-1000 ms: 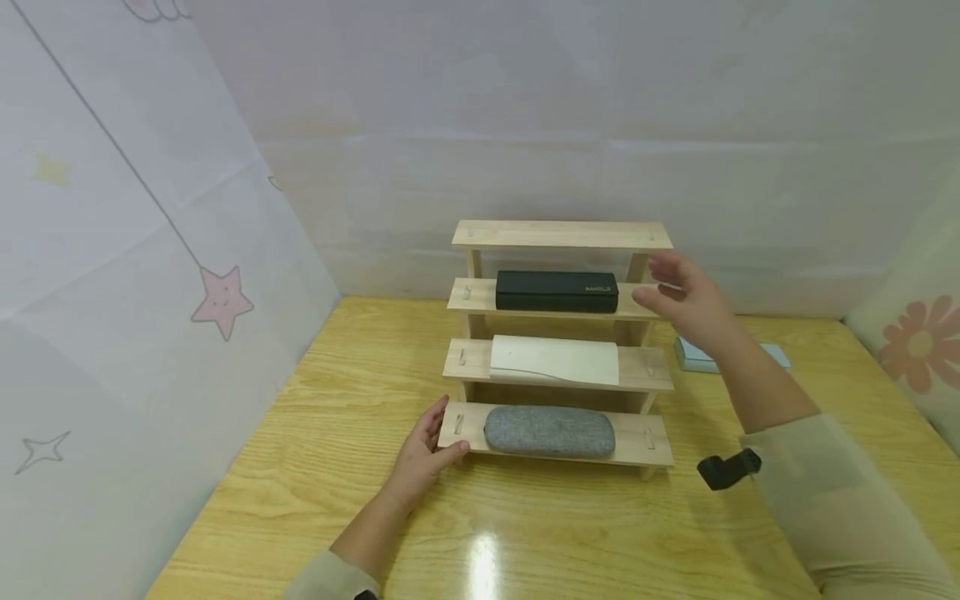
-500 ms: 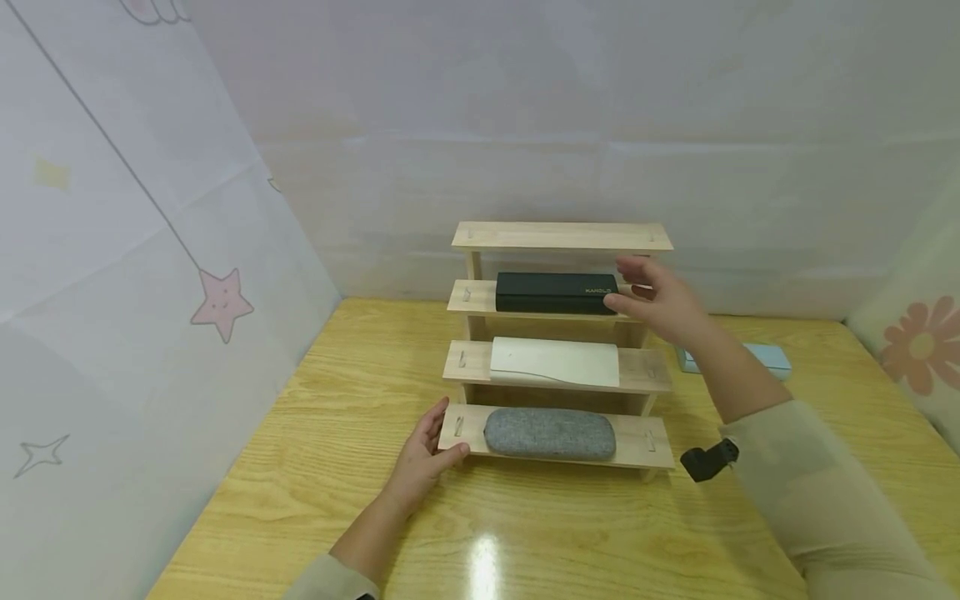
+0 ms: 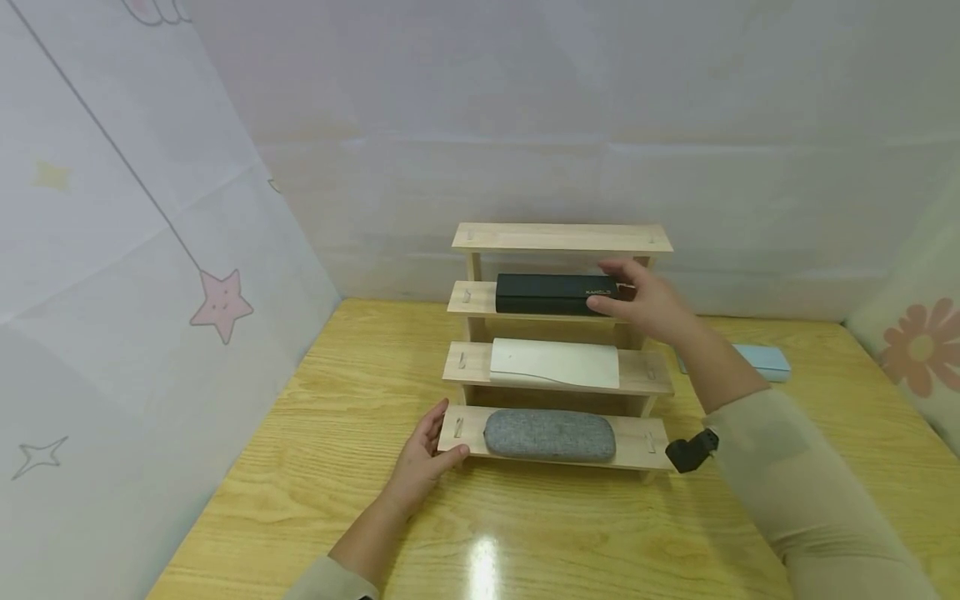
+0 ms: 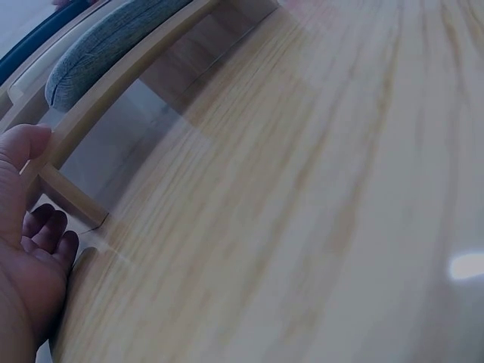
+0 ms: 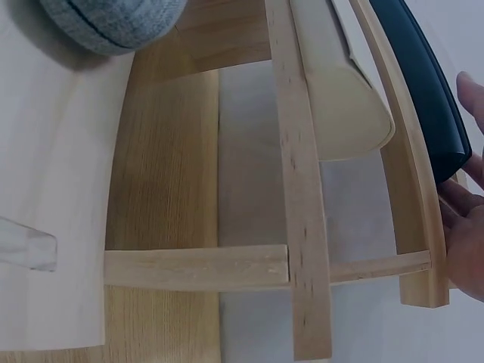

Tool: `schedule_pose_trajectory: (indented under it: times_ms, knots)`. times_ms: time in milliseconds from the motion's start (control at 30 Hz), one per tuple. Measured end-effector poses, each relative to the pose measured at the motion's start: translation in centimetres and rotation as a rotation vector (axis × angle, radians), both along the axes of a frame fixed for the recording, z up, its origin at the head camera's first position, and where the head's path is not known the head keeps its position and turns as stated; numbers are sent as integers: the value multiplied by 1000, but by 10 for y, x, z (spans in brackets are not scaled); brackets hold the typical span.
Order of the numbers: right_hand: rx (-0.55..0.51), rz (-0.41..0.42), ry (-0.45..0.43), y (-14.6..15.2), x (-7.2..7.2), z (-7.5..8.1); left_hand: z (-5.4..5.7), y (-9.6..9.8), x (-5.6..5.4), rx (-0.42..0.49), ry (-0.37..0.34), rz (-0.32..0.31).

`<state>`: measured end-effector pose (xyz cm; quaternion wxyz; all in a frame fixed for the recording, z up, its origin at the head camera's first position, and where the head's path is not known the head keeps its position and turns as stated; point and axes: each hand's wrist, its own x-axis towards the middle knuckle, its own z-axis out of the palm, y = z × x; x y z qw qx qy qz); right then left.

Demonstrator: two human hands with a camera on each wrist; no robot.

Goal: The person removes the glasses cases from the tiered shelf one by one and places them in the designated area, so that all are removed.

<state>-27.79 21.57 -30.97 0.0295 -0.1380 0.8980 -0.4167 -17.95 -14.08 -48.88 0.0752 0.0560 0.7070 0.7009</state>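
Observation:
My left hand holds the left end of the bottom board of a tiered wooden rack, thumb at its front edge, fingers beside and behind the end. My right hand is around the right end of a black glasses case on the second board from the top. Its thumb is over the front and its fingers are behind. In the right wrist view a narrow gap shows between the thumb and the case. A cream folding case and a grey fabric glasses case lie on the lower boards.
The top board of the rack is bare. A light blue case lies on the wooden table right of the rack, partly hidden by the right forearm. Pale patterned cloth hangs behind and at both sides.
My right hand has moved left from the right end of the board to the end of the black glasses case. My left hand and the cases stay where they were.

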Motion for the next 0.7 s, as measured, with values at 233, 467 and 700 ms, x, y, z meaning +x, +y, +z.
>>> schedule_pose_trajectory:
  times_ms: [233, 467, 700]
  knots:
    - [63, -14, -8, -4, -6, -1, -2, -1, 0, 7, -5, -3]
    - [89, -21, -45, -7, -7, 1, -3, -1, -1, 12, -2, -4]
    - [45, -4, -37, -7, -8, -2, 0, -1, 0, 23, 1, -14]
